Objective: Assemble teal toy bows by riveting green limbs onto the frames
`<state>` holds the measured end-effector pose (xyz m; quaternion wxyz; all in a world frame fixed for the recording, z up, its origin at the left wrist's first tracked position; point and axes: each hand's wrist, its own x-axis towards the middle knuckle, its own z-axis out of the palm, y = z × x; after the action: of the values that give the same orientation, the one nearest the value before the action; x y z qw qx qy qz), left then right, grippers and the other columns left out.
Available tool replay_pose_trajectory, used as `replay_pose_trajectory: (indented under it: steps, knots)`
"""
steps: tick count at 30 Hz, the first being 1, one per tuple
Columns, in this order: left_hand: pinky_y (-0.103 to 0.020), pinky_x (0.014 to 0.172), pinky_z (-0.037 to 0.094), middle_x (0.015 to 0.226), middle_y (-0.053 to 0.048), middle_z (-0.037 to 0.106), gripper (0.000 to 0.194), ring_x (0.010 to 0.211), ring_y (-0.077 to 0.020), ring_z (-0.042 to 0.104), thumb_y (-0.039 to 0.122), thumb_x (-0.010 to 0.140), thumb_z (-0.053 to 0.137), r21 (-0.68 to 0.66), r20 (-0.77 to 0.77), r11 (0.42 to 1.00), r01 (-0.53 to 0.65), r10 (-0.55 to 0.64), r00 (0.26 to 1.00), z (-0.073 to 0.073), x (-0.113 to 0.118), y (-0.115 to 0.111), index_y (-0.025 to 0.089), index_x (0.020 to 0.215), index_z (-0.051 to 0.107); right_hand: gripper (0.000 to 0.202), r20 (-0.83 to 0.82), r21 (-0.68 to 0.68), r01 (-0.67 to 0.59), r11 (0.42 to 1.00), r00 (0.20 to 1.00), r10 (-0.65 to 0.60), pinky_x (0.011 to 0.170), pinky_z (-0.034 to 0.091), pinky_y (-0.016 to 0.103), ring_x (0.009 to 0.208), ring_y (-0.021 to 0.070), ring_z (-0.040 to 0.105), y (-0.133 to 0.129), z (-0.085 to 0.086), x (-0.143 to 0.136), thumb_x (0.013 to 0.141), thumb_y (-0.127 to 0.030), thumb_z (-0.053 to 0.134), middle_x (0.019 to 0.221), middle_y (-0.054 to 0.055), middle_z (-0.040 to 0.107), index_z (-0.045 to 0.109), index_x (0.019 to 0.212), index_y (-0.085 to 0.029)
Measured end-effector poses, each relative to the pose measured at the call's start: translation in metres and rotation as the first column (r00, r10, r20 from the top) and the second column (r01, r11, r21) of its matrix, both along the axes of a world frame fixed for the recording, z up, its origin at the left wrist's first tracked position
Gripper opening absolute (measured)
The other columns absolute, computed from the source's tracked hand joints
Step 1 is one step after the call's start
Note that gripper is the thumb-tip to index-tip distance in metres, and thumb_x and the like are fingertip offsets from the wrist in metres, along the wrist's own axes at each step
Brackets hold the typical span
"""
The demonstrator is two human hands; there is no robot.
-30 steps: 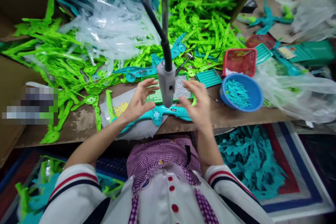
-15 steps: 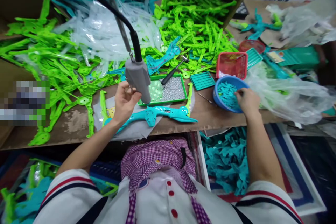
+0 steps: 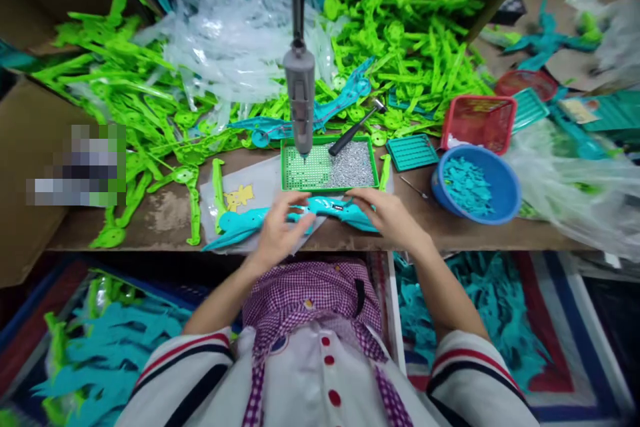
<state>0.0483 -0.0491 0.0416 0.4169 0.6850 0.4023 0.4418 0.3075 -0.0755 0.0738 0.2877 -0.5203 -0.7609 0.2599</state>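
Observation:
A long teal plastic part (image 3: 330, 204) lies across the table edge in front of me. My left hand (image 3: 284, 225) is at its middle, thumb and fingers apart. My right hand (image 3: 387, 213) reaches over its right portion with fingers stretched; whether a tiny piece is under the fingertips cannot be made out. Just beyond is a green tray (image 3: 307, 170) with small silvery pieces in its right half, a hammer (image 3: 350, 136) resting over it. A grey power screwdriver (image 3: 300, 97) hangs above the tray, touched by neither hand.
To the right stand a blue bowl (image 3: 505, 187) of small teal pieces and a red basket (image 3: 480, 123). Piles of green parts (image 3: 400, 33) and clear plastic bags (image 3: 225, 33) fill the back. A thin metal tool (image 3: 413, 186) lies left of the bowl.
My left hand has let go of the screwdriver, which now hangs upright, and has come down to the teal part. My right hand has left the blue bowl and moved left to that part.

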Motion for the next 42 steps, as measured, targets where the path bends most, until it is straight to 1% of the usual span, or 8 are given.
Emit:
replay_pose_trajectory:
  steps: [3, 8, 13, 19, 22, 32, 38, 42]
  knots:
    - [-0.032, 0.085, 0.059, 0.105, -0.005, 0.072, 0.022, 0.094, -0.0158, 0.069, 0.032, 0.091, 0.070, -0.030, 0.040, 0.994, 0.107, -0.106, 0.994, 0.013, 0.037, -0.001, 0.021, 0.110, 0.068, 0.018, -0.187, -0.041, 0.014, 0.999, 0.982, -0.021, 0.079, 0.059, 0.033, 0.087, 0.0172, 0.071, 0.010, 0.004, -0.029, 0.097, -0.034, 0.057, 0.097, 0.005, 0.075, 0.066, 0.108, -0.023]
    - [-0.032, 0.082, 0.059, 0.099, -0.005, 0.074, 0.020, 0.089, -0.0155, 0.071, 0.034, 0.090, 0.071, -0.048, 0.182, 0.994, 0.102, -0.092, 0.979, 0.034, 0.069, 0.040, 0.018, 0.101, 0.071, 0.024, -0.449, -0.078, 0.160, 0.984, 0.875, -0.178, 0.062, 0.055, 0.029, 0.067, 0.0132, 0.064, 0.042, 0.012, -0.011, 0.089, -0.046, 0.067, 0.085, 0.001, 0.069, 0.066, 0.096, -0.023]
    - [-0.036, 0.094, 0.054, 0.111, -0.006, 0.071, 0.027, 0.106, -0.0197, 0.066, 0.037, 0.088, 0.074, 0.079, -0.162, 0.989, 0.125, -0.111, 0.981, 0.021, 0.008, 0.057, 0.021, 0.110, 0.071, 0.023, -0.042, -0.079, -0.148, 0.986, 0.989, 0.145, 0.078, 0.051, 0.033, 0.084, 0.0176, 0.063, 0.060, -0.013, 0.012, 0.096, -0.041, 0.056, 0.088, 0.005, 0.069, 0.068, 0.089, -0.022]
    - [-0.043, 0.095, 0.051, 0.114, -0.009, 0.069, 0.037, 0.108, -0.0272, 0.065, 0.038, 0.085, 0.077, -0.074, -0.680, 0.969, 0.236, -0.222, 0.699, -0.030, -0.065, 0.050, 0.022, 0.117, 0.070, 0.030, 0.179, -0.227, -0.411, 0.883, 0.874, 0.452, 0.082, 0.047, 0.032, 0.090, 0.0181, 0.060, 0.065, -0.033, 0.007, 0.103, -0.033, 0.041, 0.100, 0.009, 0.068, 0.067, 0.102, -0.018]
    - [-0.042, 0.093, 0.052, 0.113, -0.008, 0.070, 0.036, 0.103, -0.0258, 0.066, 0.039, 0.086, 0.076, -0.137, -0.709, 0.960, 0.245, -0.267, 0.652, -0.038, -0.070, 0.052, 0.021, 0.116, 0.070, 0.032, 0.163, -0.259, -0.503, 0.824, 0.818, 0.551, 0.081, 0.046, 0.032, 0.091, 0.0175, 0.060, 0.073, -0.033, 0.003, 0.104, -0.033, 0.040, 0.100, 0.009, 0.068, 0.067, 0.104, -0.018]
    - [-0.042, 0.094, 0.052, 0.111, -0.008, 0.070, 0.037, 0.104, -0.0250, 0.066, 0.044, 0.087, 0.074, -0.091, -0.670, 0.966, 0.240, -0.238, 0.703, -0.047, -0.072, 0.051, 0.022, 0.116, 0.070, 0.036, 0.166, -0.237, -0.596, 0.767, 0.753, 0.636, 0.080, 0.045, 0.032, 0.088, 0.0165, 0.057, 0.083, -0.043, 0.004, 0.106, -0.038, 0.035, 0.096, 0.010, 0.065, 0.066, 0.103, -0.017]
    - [-0.041, 0.093, 0.052, 0.114, -0.007, 0.070, 0.036, 0.104, -0.0249, 0.067, 0.044, 0.086, 0.075, -0.130, -0.669, 0.970, 0.205, -0.238, 0.704, -0.044, -0.070, 0.051, 0.024, 0.116, 0.071, 0.035, 0.111, -0.219, -0.603, 0.768, 0.766, 0.633, 0.083, 0.046, 0.032, 0.092, 0.0160, 0.058, 0.084, -0.042, 0.004, 0.106, -0.038, 0.037, 0.101, 0.009, 0.066, 0.065, 0.105, -0.017]
    - [-0.041, 0.092, 0.052, 0.115, -0.006, 0.070, 0.038, 0.104, -0.0250, 0.067, 0.047, 0.087, 0.073, -0.124, -0.674, 0.971, 0.203, -0.233, 0.701, -0.042, -0.070, 0.050, 0.025, 0.117, 0.070, 0.032, 0.154, -0.287, -0.661, 0.694, 0.683, 0.714, 0.079, 0.044, 0.031, 0.086, 0.0154, 0.056, 0.091, -0.035, -0.003, 0.105, -0.034, 0.038, 0.096, 0.008, 0.065, 0.066, 0.104, -0.018]
